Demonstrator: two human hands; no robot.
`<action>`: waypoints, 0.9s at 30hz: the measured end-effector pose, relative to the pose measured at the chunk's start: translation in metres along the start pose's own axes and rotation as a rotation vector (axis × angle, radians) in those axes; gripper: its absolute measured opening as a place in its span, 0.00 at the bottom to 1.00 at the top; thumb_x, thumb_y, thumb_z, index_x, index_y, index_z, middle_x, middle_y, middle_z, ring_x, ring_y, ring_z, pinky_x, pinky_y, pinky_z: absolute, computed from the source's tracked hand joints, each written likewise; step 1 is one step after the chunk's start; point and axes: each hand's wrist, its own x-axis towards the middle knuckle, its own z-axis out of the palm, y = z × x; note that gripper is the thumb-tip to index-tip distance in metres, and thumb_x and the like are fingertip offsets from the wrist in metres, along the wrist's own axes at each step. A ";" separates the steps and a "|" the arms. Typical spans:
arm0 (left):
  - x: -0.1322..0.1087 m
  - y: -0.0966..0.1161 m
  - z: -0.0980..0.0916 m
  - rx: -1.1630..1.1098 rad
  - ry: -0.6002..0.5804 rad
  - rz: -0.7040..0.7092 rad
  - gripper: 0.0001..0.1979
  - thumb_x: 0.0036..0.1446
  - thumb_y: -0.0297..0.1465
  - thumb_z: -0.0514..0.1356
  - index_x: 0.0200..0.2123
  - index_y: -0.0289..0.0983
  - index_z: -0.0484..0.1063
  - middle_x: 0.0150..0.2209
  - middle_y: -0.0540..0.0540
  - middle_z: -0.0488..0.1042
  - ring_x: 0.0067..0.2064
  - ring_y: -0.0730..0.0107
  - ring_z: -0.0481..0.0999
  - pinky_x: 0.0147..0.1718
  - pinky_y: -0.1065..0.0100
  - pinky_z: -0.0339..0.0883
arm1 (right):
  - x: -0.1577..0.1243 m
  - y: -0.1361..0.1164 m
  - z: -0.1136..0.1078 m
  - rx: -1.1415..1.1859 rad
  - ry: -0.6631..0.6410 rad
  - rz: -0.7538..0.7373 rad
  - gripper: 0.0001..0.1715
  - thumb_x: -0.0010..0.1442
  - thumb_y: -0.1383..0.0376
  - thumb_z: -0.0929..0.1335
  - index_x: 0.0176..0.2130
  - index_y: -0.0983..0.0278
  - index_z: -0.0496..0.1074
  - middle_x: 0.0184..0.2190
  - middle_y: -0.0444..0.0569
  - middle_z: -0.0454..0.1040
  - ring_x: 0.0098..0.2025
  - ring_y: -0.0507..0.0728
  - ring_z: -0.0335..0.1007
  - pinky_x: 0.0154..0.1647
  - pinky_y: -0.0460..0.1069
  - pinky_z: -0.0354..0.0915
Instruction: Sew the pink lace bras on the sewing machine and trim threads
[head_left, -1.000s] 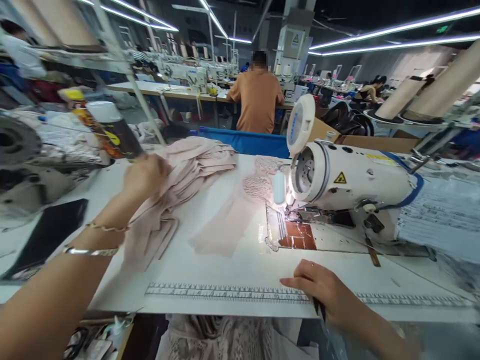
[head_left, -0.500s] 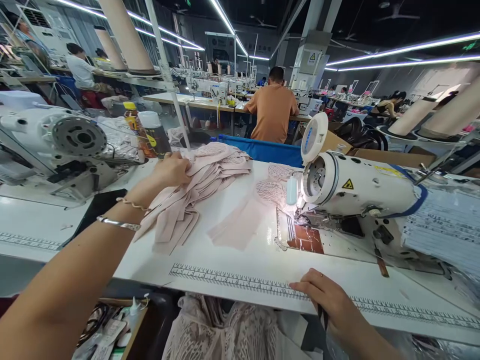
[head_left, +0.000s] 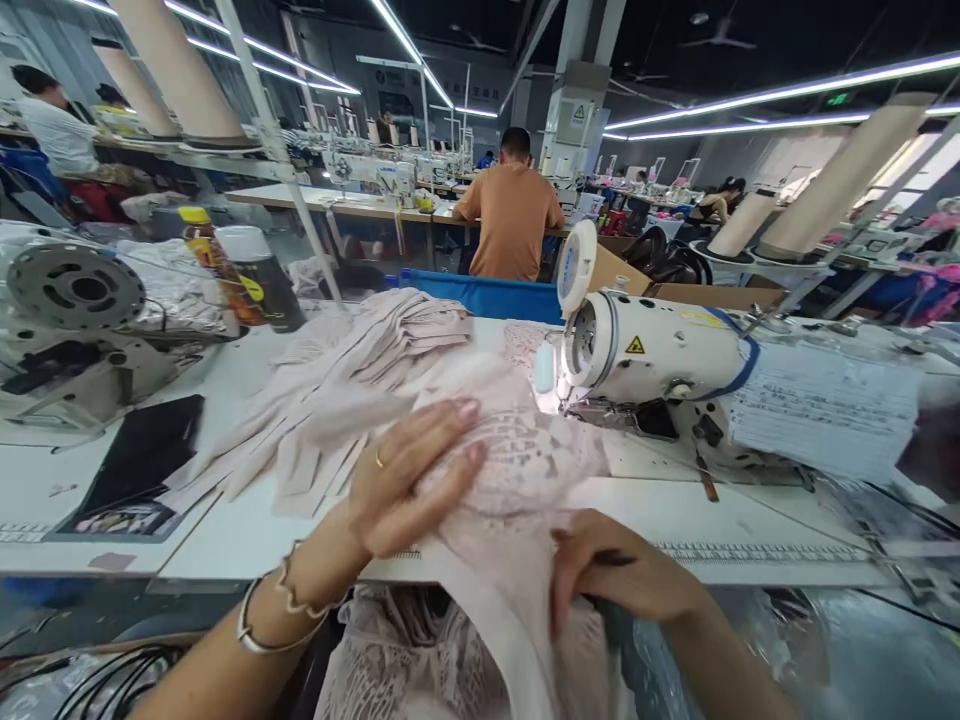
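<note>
My left hand (head_left: 409, 480) lies with fingers stretched flat on a pale pink lace garment piece (head_left: 517, 470) that drapes over the near edge of the white sewing table (head_left: 225, 520). My right hand (head_left: 622, 575) grips the same lace piece lower down at the table edge, fingers curled, with a dark thin tool under them. A stack of pink fabric strips (head_left: 352, 390) lies just behind my left hand. The white sewing machine (head_left: 660, 350) stands to the right, its lamp lit over the needle.
A black phone or tablet (head_left: 139, 460) lies at the left. Two bottles (head_left: 240, 275) and another machine (head_left: 75, 310) stand at far left. More lace hangs below the table edge (head_left: 420, 660). A person in an orange shirt (head_left: 514, 215) sits ahead; papers (head_left: 817, 410) lie right.
My left hand left the strip stack and came down flat on a lace piece now pulled up over the table edge. My right hand moved from the ruler edge to grip that lace.
</note>
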 end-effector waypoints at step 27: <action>-0.048 0.084 0.030 -0.938 -0.728 -1.343 0.27 0.51 0.58 0.62 0.22 0.39 0.65 0.23 0.50 0.70 0.30 0.63 0.68 0.32 0.68 0.65 | 0.018 0.076 0.042 -0.146 0.877 0.242 0.28 0.65 0.46 0.61 0.23 0.60 0.53 0.20 0.38 0.53 0.26 0.51 0.50 0.29 0.48 0.49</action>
